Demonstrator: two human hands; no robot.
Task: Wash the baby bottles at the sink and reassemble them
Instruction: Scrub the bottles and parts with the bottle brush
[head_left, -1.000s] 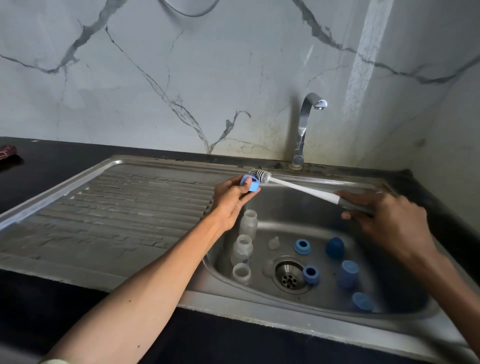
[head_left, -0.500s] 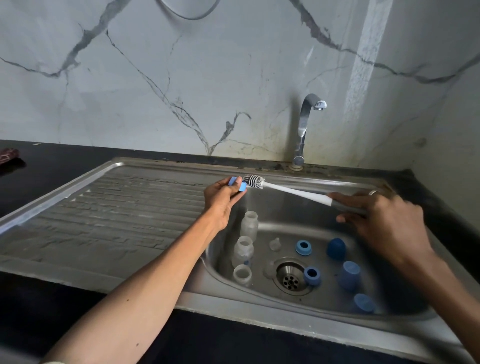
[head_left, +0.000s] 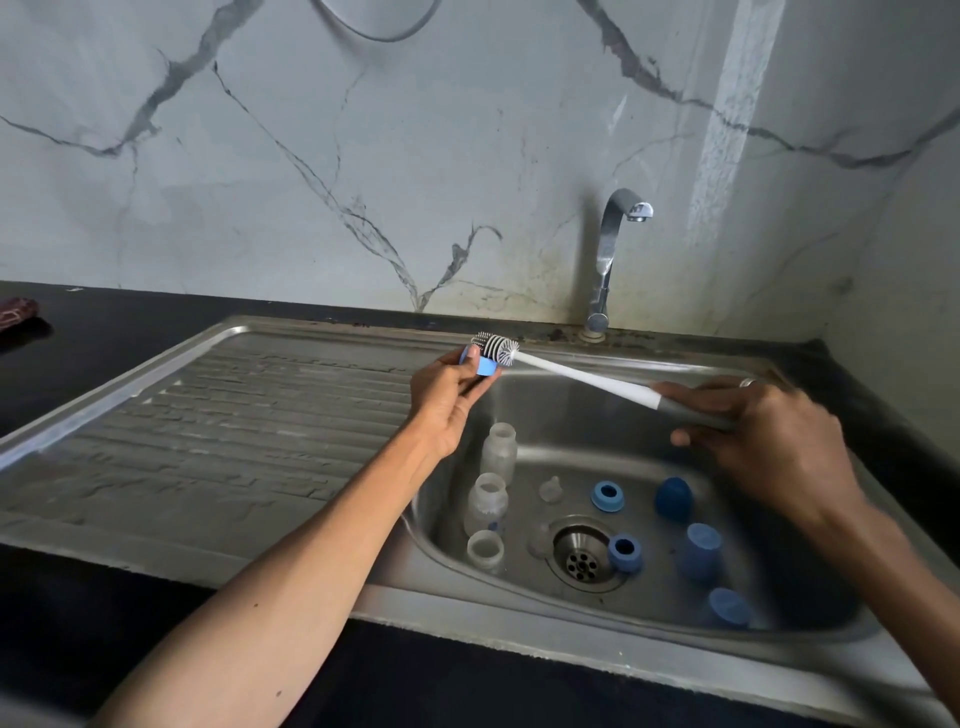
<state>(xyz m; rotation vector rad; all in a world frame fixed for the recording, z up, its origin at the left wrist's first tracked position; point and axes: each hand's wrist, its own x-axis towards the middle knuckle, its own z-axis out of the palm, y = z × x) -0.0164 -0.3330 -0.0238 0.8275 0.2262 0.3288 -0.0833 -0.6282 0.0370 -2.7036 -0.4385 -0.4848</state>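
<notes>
Two hands scrub a small blue plastic ring (head_left: 484, 365) with a bristled brush (head_left: 497, 348) above a steel sink (head_left: 519, 405).

Left hand (head_left: 445, 395) pinches the ring; right hand (head_left: 769, 436) clasps the grey handle at 3 o'clock. Cloudy bottles (head_left: 497, 452) lie in the basin at 6 o'clock.

From my seat, most of the blue ring (head_left: 484, 365) is hidden inside my left hand (head_left: 447, 397), and the brush (head_left: 498, 349) bristles cover its opening. My right hand (head_left: 769, 431) swallows the grey end of the brush handle. A reddish thing (head_left: 15, 312) at the left edge is cut off; I cannot tell what it is.
</notes>
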